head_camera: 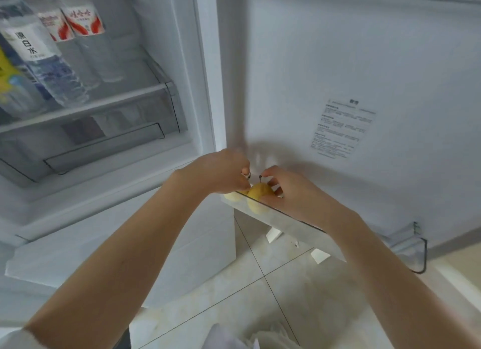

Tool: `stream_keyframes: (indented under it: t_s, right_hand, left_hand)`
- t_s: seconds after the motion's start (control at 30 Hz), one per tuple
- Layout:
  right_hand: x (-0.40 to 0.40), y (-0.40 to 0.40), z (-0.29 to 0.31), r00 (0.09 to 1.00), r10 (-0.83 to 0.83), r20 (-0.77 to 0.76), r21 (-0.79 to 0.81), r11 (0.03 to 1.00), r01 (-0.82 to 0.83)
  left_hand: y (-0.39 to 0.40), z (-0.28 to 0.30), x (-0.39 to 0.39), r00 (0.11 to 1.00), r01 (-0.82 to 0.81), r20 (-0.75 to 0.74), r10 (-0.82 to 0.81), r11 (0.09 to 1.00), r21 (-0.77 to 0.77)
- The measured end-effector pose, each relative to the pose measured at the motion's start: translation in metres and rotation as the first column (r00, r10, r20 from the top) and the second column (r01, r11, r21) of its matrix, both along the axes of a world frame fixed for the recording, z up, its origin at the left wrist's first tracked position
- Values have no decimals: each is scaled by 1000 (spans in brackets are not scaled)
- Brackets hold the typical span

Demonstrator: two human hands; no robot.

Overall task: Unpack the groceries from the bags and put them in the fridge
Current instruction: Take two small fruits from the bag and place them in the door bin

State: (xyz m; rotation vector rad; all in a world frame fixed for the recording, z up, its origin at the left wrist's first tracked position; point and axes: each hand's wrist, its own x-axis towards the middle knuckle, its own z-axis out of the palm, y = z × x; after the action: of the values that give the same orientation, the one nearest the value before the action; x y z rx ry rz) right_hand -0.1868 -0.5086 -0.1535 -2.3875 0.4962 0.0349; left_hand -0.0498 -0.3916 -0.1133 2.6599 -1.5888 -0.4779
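Note:
Both my hands meet over the clear door bin point(307, 225) low on the open fridge door point(364, 75). My right hand point(294, 195) curls round a yellow stemmed fruit point(257, 190), probably a pear, at the bin's left end. My left hand point(221, 173) has its fingers curled over a second pale yellow fruit point(232, 196), which is mostly hidden beneath it. Two dark stems stick up between the hands. Part of a white grocery bag point(268, 335) shows on the floor at the bottom edge.
Water bottles point(49, 62) and red-labelled bottles point(83, 20) stand on the fridge shelf at upper left, above a clear drawer point(104, 143). A white freezer drawer front point(125, 244) sits below my left arm. Tiled floor point(286, 296) lies underneath.

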Motion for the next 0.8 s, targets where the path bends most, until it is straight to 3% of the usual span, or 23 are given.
stream_keyframes:
  t_s: [0.27, 0.5, 0.63, 0.8]
  right_hand:
    - [-23, 15, 16, 983, -61, 171, -80, 994, 76]
    - [-57, 48, 34, 905, -130, 406, -30, 987, 155]
    - [-83, 67, 30, 910, -201, 362, 49, 979, 197]
    - [-127, 77, 8, 941, -239, 241, 46, 971, 235]
  left_hand:
    - [26, 2, -8, 990, -109, -115, 78, 951, -290]
    - [54, -6, -35, 960, -204, -280, 19, 732, -650]
    - [69, -18, -65, 905, -276, -423, -46, 693, -666]
    - [73, -56, -109, 842, -293, -534, -70, 772, -564]
